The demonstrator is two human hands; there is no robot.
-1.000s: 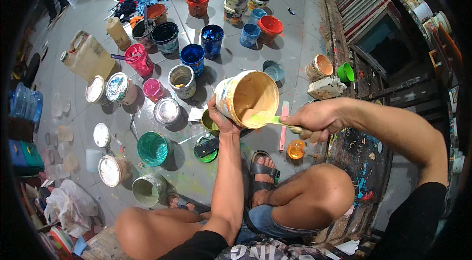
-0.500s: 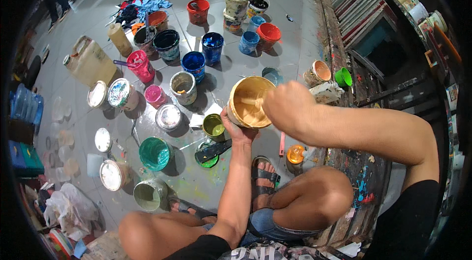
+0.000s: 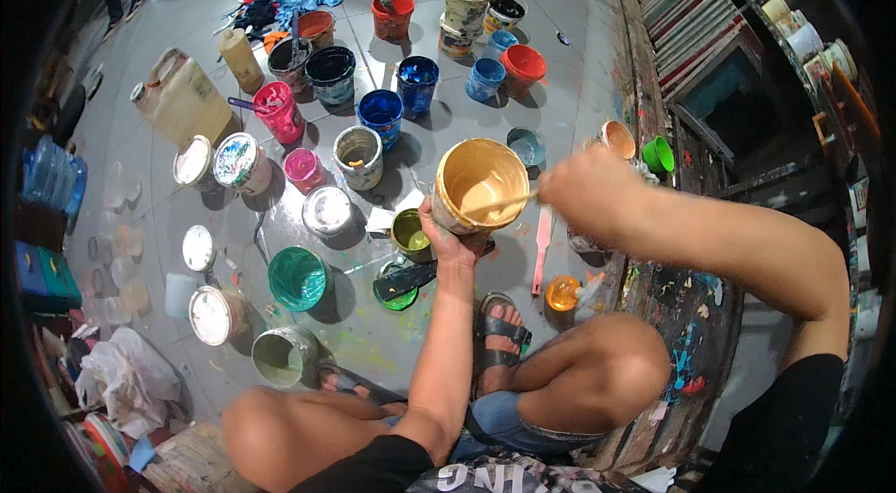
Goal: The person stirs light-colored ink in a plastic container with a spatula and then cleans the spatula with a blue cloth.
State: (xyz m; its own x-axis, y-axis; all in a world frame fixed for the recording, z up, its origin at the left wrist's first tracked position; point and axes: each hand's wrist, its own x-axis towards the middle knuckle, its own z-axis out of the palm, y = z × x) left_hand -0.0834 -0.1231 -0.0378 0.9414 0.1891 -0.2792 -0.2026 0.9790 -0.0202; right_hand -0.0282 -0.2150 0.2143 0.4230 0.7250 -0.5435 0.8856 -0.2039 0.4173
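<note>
My left hand [image 3: 450, 237] is wrapped round the lower side of a small bucket of cream-yellow paint [image 3: 481, 159]. It holds the bucket off the floor, with its mouth tilted toward me. Closed in a fist, my right hand [image 3: 590, 190] is just right of the bucket and slightly smeared by motion. From that fist a paint-coated stick [image 3: 504, 205] reaches across the bucket's near rim. Paint coats the inner wall and pools at the bottom. Below my left hand are an olive-green paint cup [image 3: 411, 230] and a black-handled tool [image 3: 406, 280] lying across a green-smeared lid.
Several open paint pots stand on the floor ahead, among them a blue pot [image 3: 381, 115], a red pot [image 3: 523, 67] and a teal pot [image 3: 300, 277]. A pink strip [image 3: 541, 250] lies right of the bucket. A jerrycan [image 3: 182, 99] stands left, a paint-stained wooden rack [image 3: 691, 306] right.
My right hand has moved right and slightly down, away from the bucket's mouth. The stick now lies slanted over the near rim. My left hand still holds the bucket.
</note>
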